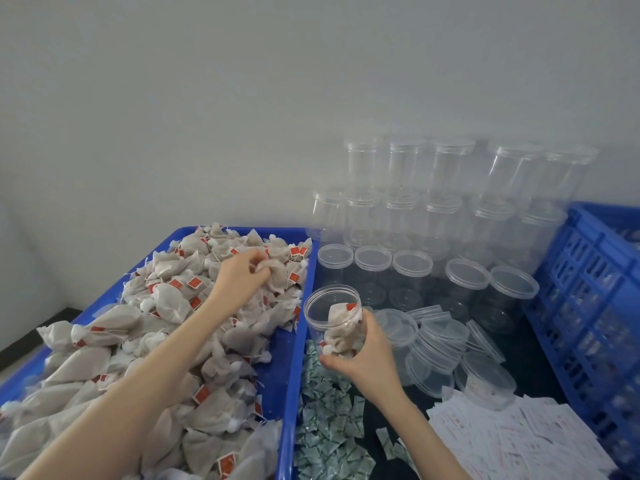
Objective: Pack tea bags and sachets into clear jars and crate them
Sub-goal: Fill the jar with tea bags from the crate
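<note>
A blue tray (289, 348) on the left is heaped with beige tea bags (173, 306) bearing red tags. My left hand (242, 271) reaches into the far part of the heap and pinches one tea bag (273, 271). My right hand (367, 358) grips an open clear jar (334, 320), tilted toward the tray, with a few tea bags inside. Small green-white sachets (329, 424) lie in a pile between the tray and my right forearm.
Empty clear jars (433, 209) are stacked against the wall, with more lidded jars (412, 265) in front. Loose clear lids (440, 344) lie right of the held jar. White paper sachets (512, 438) spread at the bottom right. A blue slatted crate (588, 306) stands at the right edge.
</note>
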`<state>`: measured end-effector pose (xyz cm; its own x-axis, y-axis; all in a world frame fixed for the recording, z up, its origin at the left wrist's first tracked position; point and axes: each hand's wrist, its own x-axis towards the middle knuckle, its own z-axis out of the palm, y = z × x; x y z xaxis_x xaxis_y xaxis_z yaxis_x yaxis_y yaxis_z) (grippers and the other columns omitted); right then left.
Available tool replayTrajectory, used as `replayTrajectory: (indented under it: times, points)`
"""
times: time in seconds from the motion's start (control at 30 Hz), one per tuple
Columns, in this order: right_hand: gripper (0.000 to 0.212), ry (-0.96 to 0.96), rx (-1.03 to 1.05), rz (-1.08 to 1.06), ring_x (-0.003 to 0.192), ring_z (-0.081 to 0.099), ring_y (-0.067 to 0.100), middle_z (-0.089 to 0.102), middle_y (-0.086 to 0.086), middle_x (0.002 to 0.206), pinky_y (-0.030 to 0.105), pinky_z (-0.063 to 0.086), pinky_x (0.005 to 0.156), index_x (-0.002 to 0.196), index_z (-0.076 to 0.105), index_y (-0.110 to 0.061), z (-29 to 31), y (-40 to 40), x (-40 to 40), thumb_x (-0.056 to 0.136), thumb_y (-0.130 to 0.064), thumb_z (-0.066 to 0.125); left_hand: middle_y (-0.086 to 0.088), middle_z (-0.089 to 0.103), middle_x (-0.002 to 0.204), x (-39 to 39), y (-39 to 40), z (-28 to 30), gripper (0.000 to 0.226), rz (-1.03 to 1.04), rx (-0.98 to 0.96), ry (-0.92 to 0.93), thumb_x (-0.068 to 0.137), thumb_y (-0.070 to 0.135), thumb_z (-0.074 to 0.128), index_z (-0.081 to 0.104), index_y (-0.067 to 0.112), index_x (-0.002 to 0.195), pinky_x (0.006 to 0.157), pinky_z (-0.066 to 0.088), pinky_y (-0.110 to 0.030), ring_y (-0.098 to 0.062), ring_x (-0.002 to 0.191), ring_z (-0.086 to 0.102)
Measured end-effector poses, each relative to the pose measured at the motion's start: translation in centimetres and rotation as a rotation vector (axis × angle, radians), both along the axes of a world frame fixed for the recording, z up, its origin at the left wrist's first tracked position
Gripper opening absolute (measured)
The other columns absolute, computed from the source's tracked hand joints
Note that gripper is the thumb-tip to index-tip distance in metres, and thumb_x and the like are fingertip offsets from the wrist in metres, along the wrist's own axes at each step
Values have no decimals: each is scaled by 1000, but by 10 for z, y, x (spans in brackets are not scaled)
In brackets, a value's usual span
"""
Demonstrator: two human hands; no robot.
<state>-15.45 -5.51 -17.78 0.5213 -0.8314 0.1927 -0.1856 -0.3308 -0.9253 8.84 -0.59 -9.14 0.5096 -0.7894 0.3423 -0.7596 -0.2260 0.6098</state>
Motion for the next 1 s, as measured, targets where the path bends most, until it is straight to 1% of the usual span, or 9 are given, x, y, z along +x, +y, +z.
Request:
replayTrajectory:
  times: [0.13, 0.33, 0.4, 0.5, 0.63, 0.77, 0.87, 0.93, 1.0]
  points:
    - [69, -9, -32, -11, 101, 60, -7, 66, -16, 108, 10, 47, 78, 109, 51, -43, -1, 5, 6, 49, -54, 83, 5, 69, 83, -21, 5, 50, 7, -72, -216, 111, 91, 17, 62, 66, 21, 96, 63, 51, -20, -8, 71, 64]
    - [84, 42, -71, -6, 108, 58, 0, 61, -18, 117, 32, 54, 91, 123, 49, -39, -6, 7, 9, 48, -57, 81, 5, 67, 87, -62, 12, 81, 24, -278, -369, 157, 91, 11, 61, 54, 34, 90, 64, 54, -16, -6, 71, 65]
    - [77, 24, -71, -7, 107, 59, -1, 62, -18, 115, 27, 53, 87, 117, 48, -44, -6, 8, 9, 49, -55, 82, 5, 66, 85, -71, 11, 74, 25, -346, -268, 102, 89, 10, 61, 51, 33, 88, 63, 52, -15, -7, 70, 63]
    - [68, -29, -59, -23, 100, 60, -2, 64, -16, 107, 15, 50, 77, 110, 50, -45, -4, 6, 6, 52, -50, 84, 9, 63, 82, -82, 4, 54, 23, -458, 86, -117, 83, 9, 60, 54, 31, 83, 62, 43, -11, -10, 72, 58]
    - [76, -41, -49, 9, 101, 62, 1, 65, -16, 110, 15, 49, 79, 119, 52, -40, -5, 7, 4, 50, -51, 84, 5, 67, 89, -98, -13, 29, 12, -608, 452, -448, 84, 10, 62, 66, 17, 94, 77, 50, -25, -13, 82, 60]
    - [64, -77, -58, -7, 92, 64, -3, 63, -28, 105, 7, 47, 71, 103, 48, -59, -9, 11, 1, 52, -45, 85, 16, 62, 83, -97, -22, 36, 14, -746, 629, -351, 83, 16, 69, 67, 24, 95, 71, 44, -15, -1, 78, 58]
    - [66, -67, -35, 27, 95, 63, -4, 61, -31, 107, 8, 47, 73, 108, 50, -50, -9, 12, 1, 52, -44, 85, 16, 66, 94, -92, -25, 42, 27, -828, 744, -277, 84, 14, 69, 69, 23, 110, 74, 46, -10, 4, 84, 61]
    - [69, -69, -7, 59, 95, 63, -6, 62, -30, 107, 7, 46, 74, 110, 51, -45, -9, 11, 3, 51, -41, 86, 11, 68, 103, -88, -26, 45, 34, -833, 756, -340, 85, 13, 69, 67, 22, 118, 82, 51, -16, -3, 93, 64]
    - [72, -81, 3, 66, 97, 63, -5, 64, -27, 107, 6, 46, 75, 113, 52, -45, -9, 10, 4, 50, -41, 86, 10, 70, 107, -83, -24, 49, 34, -824, 696, -264, 84, 13, 69, 68, 24, 116, 89, 53, -24, -4, 97, 65]
